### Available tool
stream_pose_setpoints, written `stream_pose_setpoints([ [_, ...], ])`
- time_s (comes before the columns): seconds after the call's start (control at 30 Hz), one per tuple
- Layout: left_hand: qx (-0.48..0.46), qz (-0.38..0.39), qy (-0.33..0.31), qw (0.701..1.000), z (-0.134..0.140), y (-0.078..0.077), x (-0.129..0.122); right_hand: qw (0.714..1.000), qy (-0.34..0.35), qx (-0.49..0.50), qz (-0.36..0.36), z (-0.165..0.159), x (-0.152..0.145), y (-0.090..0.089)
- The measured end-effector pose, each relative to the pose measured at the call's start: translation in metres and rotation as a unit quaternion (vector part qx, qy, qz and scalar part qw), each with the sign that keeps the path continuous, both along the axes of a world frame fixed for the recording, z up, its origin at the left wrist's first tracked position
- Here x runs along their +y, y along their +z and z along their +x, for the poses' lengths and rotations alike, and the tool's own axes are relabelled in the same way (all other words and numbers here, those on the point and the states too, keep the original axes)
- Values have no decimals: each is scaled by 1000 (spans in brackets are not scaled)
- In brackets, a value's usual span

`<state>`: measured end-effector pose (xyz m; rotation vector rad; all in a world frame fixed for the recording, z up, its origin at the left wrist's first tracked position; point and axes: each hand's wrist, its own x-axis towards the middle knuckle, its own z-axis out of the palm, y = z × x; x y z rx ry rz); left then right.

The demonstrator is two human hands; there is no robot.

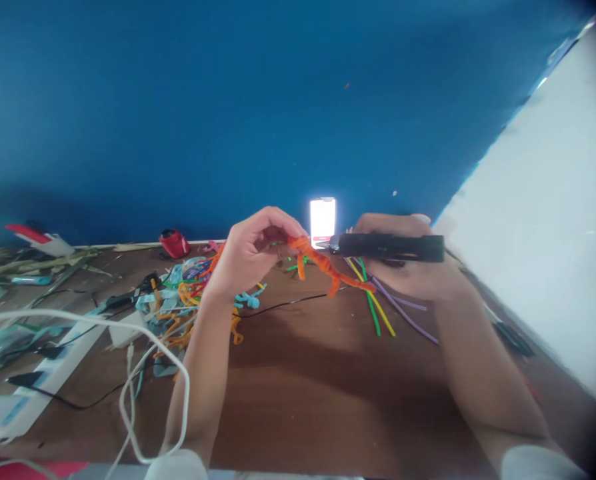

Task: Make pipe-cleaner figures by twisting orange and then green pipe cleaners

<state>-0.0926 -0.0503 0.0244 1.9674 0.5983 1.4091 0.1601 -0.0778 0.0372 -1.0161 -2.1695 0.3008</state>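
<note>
My left hand (263,250) is closed, its fingertips pinching one end of a twisted orange pipe cleaner (323,263). The fuzzy piece slants down to the right and has short stubs hanging from it. My right hand (398,267) grips a black hot glue gun (393,247) held level, its metal nozzle pointing left and close to the orange piece near my left fingertips. Whether the nozzle touches it I cannot tell. Below my right hand, green, yellow and purple pipe cleaners (378,303) lie on the brown table (318,400).
A lit phone (323,220) stands upright against the blue wall. At left are a tangled pile of colourful pipe cleaners (183,293), a red can (174,244), a white power strip (53,373) and a looping white cable (185,387). A black cord (288,303) crosses the table.
</note>
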Motion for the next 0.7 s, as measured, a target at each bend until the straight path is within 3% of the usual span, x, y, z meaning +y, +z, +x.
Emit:
stream_pose_setpoints([
  [0.2, 4, 25, 0, 1000, -3, 1, 1, 999, 25, 28, -15, 5, -1, 1],
  [0.5, 14, 8, 2, 1000, -5, 3, 0, 991, -7, 136, 10, -9, 8, -16],
  [0.7, 26, -3, -8, 1000, -6, 5, -1, 984, 0, 174, 33, -14, 8, -17],
])
